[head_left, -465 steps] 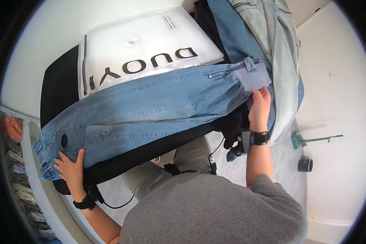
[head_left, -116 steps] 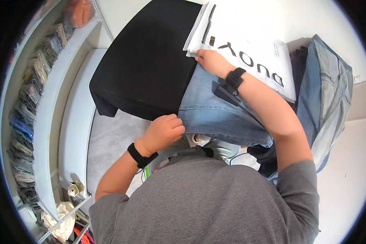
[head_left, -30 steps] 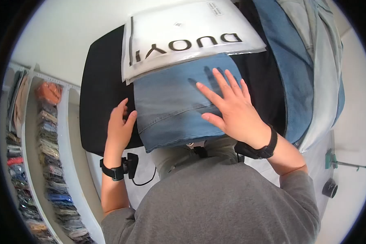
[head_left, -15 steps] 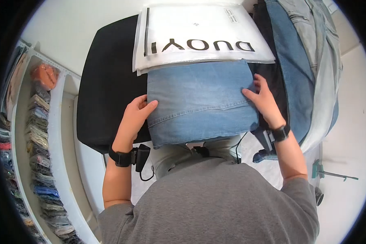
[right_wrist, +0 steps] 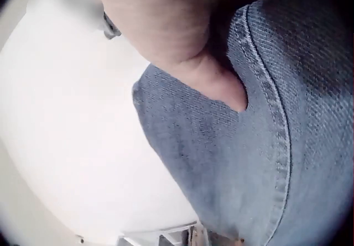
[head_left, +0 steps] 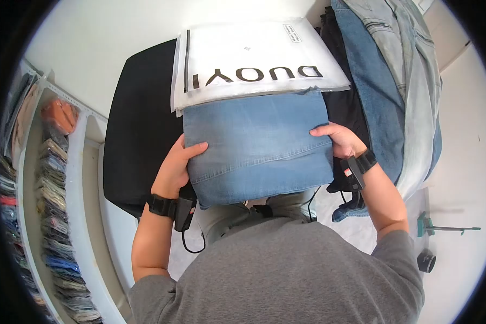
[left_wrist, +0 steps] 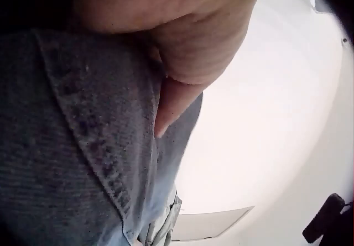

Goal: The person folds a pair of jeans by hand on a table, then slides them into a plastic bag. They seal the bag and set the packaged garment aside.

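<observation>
A pair of blue jeans (head_left: 259,146), folded into a flat rectangle, is held between both hands in front of the body. My left hand (head_left: 174,164) grips its left edge, thumb on top and fingers hidden underneath. At the opposite edge my right hand (head_left: 344,141) holds it the same way, its thumb lying over the denim near the seam. Each wrist view shows the thumb pressed on the cloth. Just beyond the jeans lies a stack of white plastic bags (head_left: 254,59) printed "DUOYI", which the jeans' far edge meets in the head view.
The black-covered table (head_left: 140,119) extends to the left. More jeans (head_left: 399,81), blue and pale grey, hang over its right end. Shelves (head_left: 54,216) packed with bagged clothes stand at the left. A green-headed tool (head_left: 424,224) and a dark round container (head_left: 426,261) are at the right.
The long jeans laid out earlier are now folded into a compact rectangle. The right hand first spread flat over them, then moved to the right edge; both hands now grip the sides.
</observation>
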A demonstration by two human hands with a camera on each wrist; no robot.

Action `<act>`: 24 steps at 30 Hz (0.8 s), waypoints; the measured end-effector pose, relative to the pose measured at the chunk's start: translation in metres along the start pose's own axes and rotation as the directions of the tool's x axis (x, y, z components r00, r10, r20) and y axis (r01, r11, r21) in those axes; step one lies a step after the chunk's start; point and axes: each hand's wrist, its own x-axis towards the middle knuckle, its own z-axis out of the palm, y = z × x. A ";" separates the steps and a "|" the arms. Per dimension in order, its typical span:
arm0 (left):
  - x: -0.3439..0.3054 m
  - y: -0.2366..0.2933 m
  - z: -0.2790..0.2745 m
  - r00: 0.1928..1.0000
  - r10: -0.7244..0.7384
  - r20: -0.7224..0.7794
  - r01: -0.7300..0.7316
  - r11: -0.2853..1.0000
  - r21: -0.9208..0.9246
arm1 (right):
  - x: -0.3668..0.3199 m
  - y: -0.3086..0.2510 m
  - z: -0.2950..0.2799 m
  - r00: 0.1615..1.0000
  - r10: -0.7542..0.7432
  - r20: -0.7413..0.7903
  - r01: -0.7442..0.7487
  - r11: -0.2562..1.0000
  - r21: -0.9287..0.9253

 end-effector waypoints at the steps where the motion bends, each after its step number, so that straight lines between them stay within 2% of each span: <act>1: -0.003 0.001 0.001 0.997 0.071 0.007 -0.071 0.997 0.041 | -0.002 0.002 0.001 1.000 -0.005 0.002 0.005 1.000 0.004; 2: -0.005 0.002 0.002 0.989 0.144 0.019 -0.145 0.986 0.081 | -0.005 0.003 0.004 0.994 -0.107 -0.013 0.107 0.993 -0.053; 3: -0.006 0.003 0.002 0.989 0.149 0.024 -0.151 0.984 0.090 | -0.006 0.002 0.006 0.977 -0.211 -0.022 0.208 0.972 -0.110; 5: -0.007 0.003 0.000 0.992 0.128 0.014 -0.129 0.989 0.068 | -0.004 0.000 0.005 0.970 -0.241 -0.022 0.236 0.964 -0.121; 6: -0.005 0.001 -0.003 0.991 0.131 0.017 -0.132 0.988 0.075 | -0.001 -0.002 0.005 0.975 -0.222 0.004 0.220 0.969 -0.115; 8: 0.003 -0.004 -0.010 1.000 -0.012 0.004 0.012 1.000 -0.022 | 0.008 -0.005 0.000 0.977 -0.210 0.031 0.212 0.971 -0.109; 9: 0.005 -0.005 -0.010 1.000 -0.006 0.005 0.006 1.000 -0.020 | 0.015 -0.007 -0.003 0.991 -0.131 0.021 0.132 0.988 -0.079; 10: 0.006 -0.006 -0.010 0.997 -0.064 -0.044 0.062 0.997 -0.042 | 0.021 -0.010 -0.006 0.999 -0.049 0.014 0.050 0.998 -0.050; 11: 0.006 -0.006 -0.010 0.988 -0.123 -0.093 0.118 0.991 -0.067 | 0.024 -0.012 -0.009 0.998 -0.054 0.016 0.054 0.997 -0.052; 13: 0.007 -0.006 -0.011 0.990 -0.108 -0.085 0.104 0.993 -0.053 | 0.026 -0.017 -0.009 0.998 0.051 0.032 -0.049 0.998 -0.050; 15: 0.003 -0.007 -0.010 0.992 -0.096 -0.080 0.093 0.995 -0.043 | 0.021 -0.019 -0.004 0.998 0.066 0.000 -0.065 0.996 -0.064; 17: -0.010 -0.003 -0.003 0.989 0.120 -0.091 -0.118 0.993 0.026 | 0.007 -0.022 0.005 0.997 0.074 -0.032 -0.076 0.994 -0.078; 18: -0.020 0.004 0.002 0.988 0.125 -0.090 -0.123 0.992 0.027 | -0.007 -0.023 0.011 0.997 -0.081 -0.010 0.080 0.993 -0.084; 20: -0.045 0.025 0.013 0.879 0.468 -0.085 -0.444 0.871 0.210 | -0.030 -0.029 0.017 0.943 -0.330 0.040 0.333 0.938 -0.099; 21: -0.054 0.032 0.012 0.811 0.584 -0.032 -0.553 0.784 0.282 | -0.046 -0.036 0.018 0.930 -0.365 0.043 0.366 0.910 -0.195; 22: -0.064 0.038 0.000 0.789 0.614 0.035 -0.546 0.673 0.499 | -0.057 -0.039 0.021 0.834 -0.549 0.059 0.551 0.820 -0.158; 23: -0.073 0.042 -0.008 0.773 0.624 0.111 -0.515 0.518 0.683 | -0.063 -0.037 0.023 0.702 -0.709 0.064 0.711 0.694 -0.117; 24: -0.069 0.052 0.006 0.657 0.707 0.260 -0.706 0.457 0.541 | -0.062 -0.044 0.013 0.552 -0.810 0.198 0.819 0.482 -0.312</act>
